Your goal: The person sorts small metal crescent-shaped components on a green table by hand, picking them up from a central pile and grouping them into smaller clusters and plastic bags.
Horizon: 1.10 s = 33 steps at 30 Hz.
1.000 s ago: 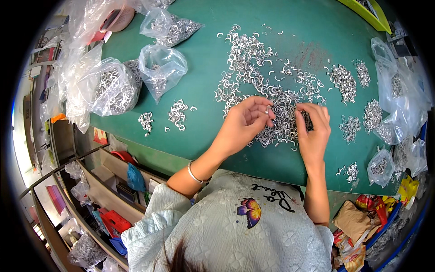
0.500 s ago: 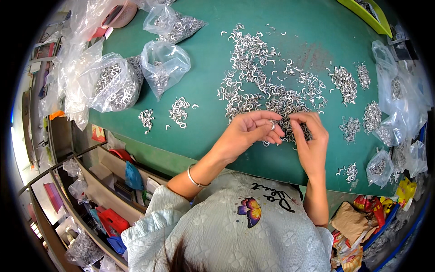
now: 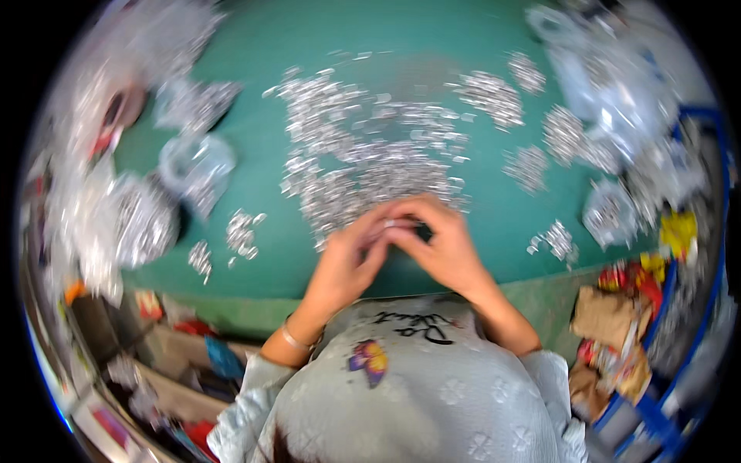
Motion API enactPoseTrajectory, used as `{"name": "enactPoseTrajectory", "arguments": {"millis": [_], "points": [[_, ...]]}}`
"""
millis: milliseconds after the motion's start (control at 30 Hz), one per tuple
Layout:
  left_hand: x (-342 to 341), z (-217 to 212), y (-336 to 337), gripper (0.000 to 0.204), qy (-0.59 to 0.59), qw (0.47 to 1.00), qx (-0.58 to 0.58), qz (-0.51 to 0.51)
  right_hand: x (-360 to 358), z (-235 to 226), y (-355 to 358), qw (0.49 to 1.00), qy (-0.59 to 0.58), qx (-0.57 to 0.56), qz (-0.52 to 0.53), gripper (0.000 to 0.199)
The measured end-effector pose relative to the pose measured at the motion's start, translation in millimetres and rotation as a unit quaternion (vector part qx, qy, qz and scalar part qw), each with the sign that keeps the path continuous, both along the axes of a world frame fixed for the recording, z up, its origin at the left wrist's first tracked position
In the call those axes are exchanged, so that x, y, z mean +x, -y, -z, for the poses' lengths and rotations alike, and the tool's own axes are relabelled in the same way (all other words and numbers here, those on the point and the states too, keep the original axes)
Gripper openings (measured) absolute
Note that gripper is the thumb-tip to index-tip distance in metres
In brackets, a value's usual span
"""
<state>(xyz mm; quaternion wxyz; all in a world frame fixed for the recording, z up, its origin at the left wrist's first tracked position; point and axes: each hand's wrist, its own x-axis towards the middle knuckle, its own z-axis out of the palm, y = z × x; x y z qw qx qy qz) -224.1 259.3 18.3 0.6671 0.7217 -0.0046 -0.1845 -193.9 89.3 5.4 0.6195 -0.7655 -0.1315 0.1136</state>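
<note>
My left hand and my right hand meet at the fingertips, just on the near side of a wide pile of small silvery curved metal pieces. Both hands are closed, fingers bent and pinched together. A small pale glint shows between the fingertips, but motion blur hides what they hold. A bangle circles my left wrist. The pile spreads over the green tabletop, densest right beyond my fingers.
Smaller heaps lie on the right, among them a far heap and a near heap. Clear plastic bags of pieces, such as one bag, line the left. More bags crowd the right edge. Below right sits a blue-framed rack with wrappers.
The whole view has shifted and blurred, so the table's contents appear further left. My hands, apart before, have come together at the fingertips.
</note>
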Motion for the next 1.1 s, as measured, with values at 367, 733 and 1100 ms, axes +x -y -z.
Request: {"name": "enactPoseTrajectory", "arguments": {"millis": [367, 733, 1100], "points": [[-1, -6, 31, 0.053, 0.05, 0.997, -0.054, -0.011, -13, 0, 12, 0.979, -0.04, 0.176, 0.096, 0.018], [-8, 6, 18, 0.036, -0.103, 0.97, -0.212, -0.067, -24, 0, 9, 0.993, 0.042, 0.076, 0.081, 0.018], [-48, 23, 3, 0.022, -0.007, 0.945, -0.244, -0.219, -40, -8, 4, 0.998, -0.003, 0.023, -0.053, 0.019]]}}
